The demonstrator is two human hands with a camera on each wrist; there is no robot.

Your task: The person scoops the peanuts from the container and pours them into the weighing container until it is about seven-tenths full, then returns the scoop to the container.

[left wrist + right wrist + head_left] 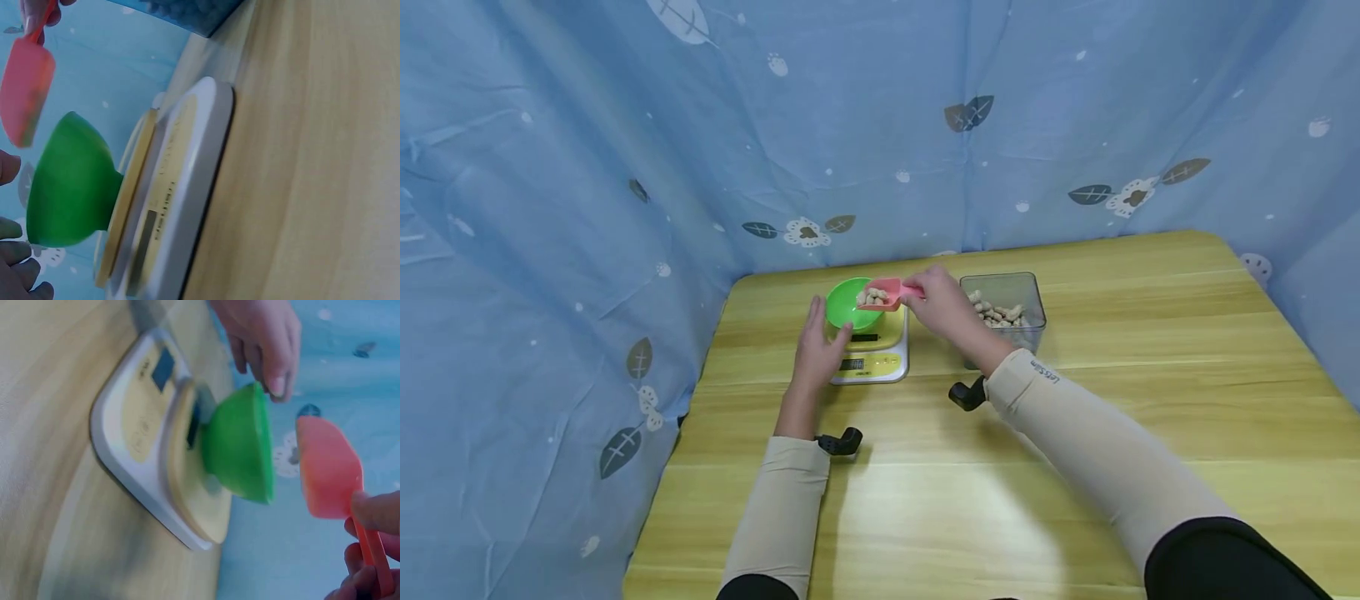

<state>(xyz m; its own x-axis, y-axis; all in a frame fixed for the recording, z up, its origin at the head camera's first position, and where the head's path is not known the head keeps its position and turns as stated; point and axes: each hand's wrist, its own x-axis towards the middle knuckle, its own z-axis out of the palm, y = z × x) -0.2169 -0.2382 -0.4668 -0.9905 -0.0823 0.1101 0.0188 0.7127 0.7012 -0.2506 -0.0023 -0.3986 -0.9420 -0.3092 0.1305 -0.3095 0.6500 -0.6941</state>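
My right hand (942, 302) grips the handle of a pink scoop (892, 292), which carries several peanuts (872, 297) in their shells. The scoop hangs over the right side of a green bowl (842, 305). That bowl stands on the round platform of a yellow and white kitchen scale (891, 362). Beside the bowl's left and near rim is my left hand (817, 354), fingers extended and thumb spread. In the right wrist view the scoop (330, 469) sits just above the bowl (237, 444), apart from its rim.
A clear grey plastic box (1015, 292) holding more peanuts (1000, 315) stands to the right, partly behind my right forearm. All of it rests on a wooden table (1150, 367). A blue patterned curtain (880, 125) hangs behind and along the left side.
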